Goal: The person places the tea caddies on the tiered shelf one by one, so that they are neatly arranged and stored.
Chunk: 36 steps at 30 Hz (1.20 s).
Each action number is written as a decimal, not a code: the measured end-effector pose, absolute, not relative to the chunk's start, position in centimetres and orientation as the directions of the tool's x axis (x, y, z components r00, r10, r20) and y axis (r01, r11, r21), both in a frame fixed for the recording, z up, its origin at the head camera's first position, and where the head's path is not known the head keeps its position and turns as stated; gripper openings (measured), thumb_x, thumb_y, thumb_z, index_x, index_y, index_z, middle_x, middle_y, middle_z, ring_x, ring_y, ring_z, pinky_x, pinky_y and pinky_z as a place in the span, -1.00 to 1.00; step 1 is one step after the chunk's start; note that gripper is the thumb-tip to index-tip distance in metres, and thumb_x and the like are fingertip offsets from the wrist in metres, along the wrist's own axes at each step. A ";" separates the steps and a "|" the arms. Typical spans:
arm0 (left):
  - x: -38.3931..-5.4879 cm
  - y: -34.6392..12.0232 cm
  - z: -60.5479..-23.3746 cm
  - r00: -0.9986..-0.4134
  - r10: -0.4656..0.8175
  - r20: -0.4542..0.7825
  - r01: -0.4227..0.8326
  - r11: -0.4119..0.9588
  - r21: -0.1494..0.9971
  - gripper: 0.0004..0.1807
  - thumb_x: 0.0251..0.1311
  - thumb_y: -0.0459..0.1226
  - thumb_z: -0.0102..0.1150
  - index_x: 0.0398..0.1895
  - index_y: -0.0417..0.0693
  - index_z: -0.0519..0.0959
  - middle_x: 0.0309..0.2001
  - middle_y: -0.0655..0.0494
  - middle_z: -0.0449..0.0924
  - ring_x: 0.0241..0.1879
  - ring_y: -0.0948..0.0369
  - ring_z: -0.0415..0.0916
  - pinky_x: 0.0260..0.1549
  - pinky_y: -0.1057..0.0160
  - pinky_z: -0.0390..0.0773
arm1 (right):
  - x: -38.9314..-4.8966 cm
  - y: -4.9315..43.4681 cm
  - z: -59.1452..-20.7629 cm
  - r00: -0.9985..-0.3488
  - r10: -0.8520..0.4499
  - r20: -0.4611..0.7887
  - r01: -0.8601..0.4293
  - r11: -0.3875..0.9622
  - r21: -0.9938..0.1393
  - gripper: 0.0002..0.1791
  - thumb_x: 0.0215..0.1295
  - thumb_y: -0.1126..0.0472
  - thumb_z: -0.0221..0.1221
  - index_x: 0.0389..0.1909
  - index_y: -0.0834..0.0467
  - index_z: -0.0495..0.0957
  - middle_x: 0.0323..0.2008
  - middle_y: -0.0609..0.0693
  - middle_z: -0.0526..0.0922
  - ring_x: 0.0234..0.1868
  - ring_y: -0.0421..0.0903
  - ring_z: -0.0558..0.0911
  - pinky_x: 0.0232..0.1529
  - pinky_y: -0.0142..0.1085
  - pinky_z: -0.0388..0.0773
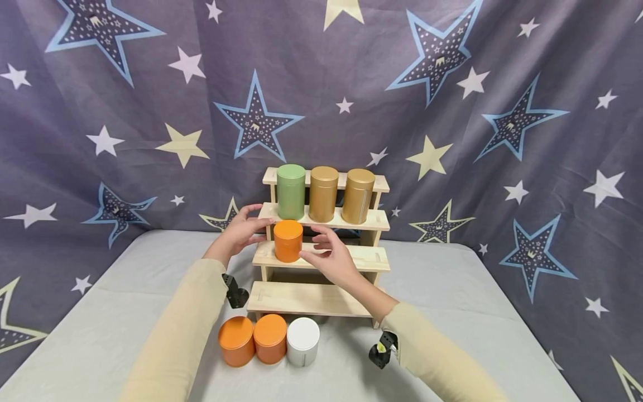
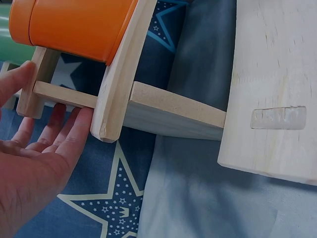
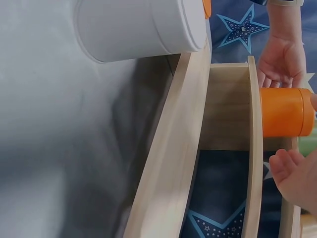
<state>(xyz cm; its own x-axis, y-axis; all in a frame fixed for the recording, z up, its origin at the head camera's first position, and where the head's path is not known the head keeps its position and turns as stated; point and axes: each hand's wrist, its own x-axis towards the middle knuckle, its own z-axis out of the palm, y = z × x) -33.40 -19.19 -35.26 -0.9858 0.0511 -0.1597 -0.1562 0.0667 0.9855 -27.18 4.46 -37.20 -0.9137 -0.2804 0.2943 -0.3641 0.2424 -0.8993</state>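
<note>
An orange tin (image 1: 288, 241) stands upright near the left end of the second tier from the bottom of a wooden step rack (image 1: 321, 297). My right hand (image 1: 332, 255) is just right of this tin, its thumb tip at the tin's lower side and its fingers loosely bent. At the rack's left side, my left hand (image 1: 242, 230) has its fingers spread beside the frame; in the left wrist view its fingertips (image 2: 79, 124) are by a wooden crosspiece. Neither hand grips the tin. On the tier above stand a green tin (image 1: 291, 192) and two gold tins (image 1: 324, 195).
In front of the rack, two more orange tins (image 1: 236, 341) and a white tin (image 1: 303, 341) stand in a row on the grey cloth-covered table (image 1: 442, 312). A star-patterned curtain (image 1: 311, 89) hangs behind. Each wrist carries a small black camera (image 1: 235, 291).
</note>
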 end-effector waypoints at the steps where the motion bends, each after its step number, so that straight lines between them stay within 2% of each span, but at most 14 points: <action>1: -33.4 -19.2 -35.3 -0.986 0.054 -0.159 -0.155 0.065 0.986 -0.16 0.23 -0.26 0.12 0.46 0.03 -0.13 0.31 -0.27 0.17 0.28 -0.11 0.24 0.24 -0.04 0.39 | -27.0 4.6 -37.2 -0.914 -0.276 0.298 -0.368 0.253 -0.895 -0.31 0.08 0.15 0.35 0.26 0.04 0.33 0.05 0.23 0.51 0.03 0.13 0.55 0.08 -0.03 0.55; 7: -33.3 -19.2 -35.2 -0.986 0.058 -0.156 -0.151 0.069 0.986 -0.15 0.23 -0.26 0.12 0.46 0.02 -0.15 0.32 -0.27 0.15 0.30 -0.12 0.22 0.26 -0.05 0.37 | -26.4 5.9 -37.5 -0.909 -0.283 0.305 -0.382 0.278 -0.881 -0.37 0.12 0.12 0.32 0.23 0.01 0.35 0.01 0.18 0.53 0.00 0.05 0.57 0.03 -0.15 0.59; 16: -33.4 -19.2 -35.3 -0.986 0.048 -0.159 -0.155 0.074 0.985 -0.18 0.24 -0.27 0.11 0.45 0.01 -0.13 0.31 -0.27 0.19 0.29 -0.12 0.23 0.25 -0.05 0.38 | -24.9 7.4 -37.8 -0.903 -0.331 0.273 -0.372 0.286 -0.883 -0.37 0.11 0.17 0.32 0.22 0.10 0.36 0.00 0.19 0.55 -0.01 0.07 0.58 0.04 -0.06 0.57; 22: -33.4 -19.2 -35.4 -0.986 0.046 -0.161 -0.156 0.085 0.984 -0.18 0.23 -0.26 0.12 0.45 0.01 -0.13 0.30 -0.26 0.21 0.29 -0.11 0.25 0.22 -0.04 0.41 | -23.9 8.0 -38.2 -0.902 -0.362 0.235 -0.354 0.312 -0.882 -0.38 0.12 0.16 0.32 0.22 0.11 0.36 -0.01 0.14 0.56 0.01 0.07 0.57 0.05 -0.05 0.57; 26: -33.4 -19.2 -35.4 -0.986 0.046 -0.162 -0.157 0.090 0.983 -0.18 0.23 -0.25 0.12 0.45 0.02 -0.13 0.30 -0.25 0.21 0.29 -0.11 0.25 0.22 -0.05 0.41 | -23.2 8.4 -38.5 -0.893 -0.388 0.230 -0.364 0.319 -0.875 -0.41 0.13 0.16 0.31 0.20 0.11 0.38 -0.02 0.18 0.57 0.01 0.11 0.56 0.05 -0.02 0.55; 36: -33.6 -19.3 -35.5 -0.987 0.045 -0.155 -0.150 0.102 0.983 -0.17 0.24 -0.24 0.11 0.46 0.03 -0.14 0.31 -0.26 0.20 0.28 -0.12 0.25 0.23 -0.05 0.40 | -21.2 9.4 -39.3 -0.859 -0.456 0.231 -0.402 0.323 -0.857 -0.49 0.16 0.12 0.28 0.14 0.09 0.42 -0.06 0.18 0.58 -0.03 0.08 0.56 -0.04 -0.13 0.57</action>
<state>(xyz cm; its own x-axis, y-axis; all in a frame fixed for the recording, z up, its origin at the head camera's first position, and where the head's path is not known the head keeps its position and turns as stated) -33.63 -19.31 -35.52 -0.9868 0.0455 -0.1553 -0.1501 0.1019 0.9834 -21.17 9.36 -39.33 -0.8592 -0.4565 0.2310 -0.4020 0.3231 -0.8567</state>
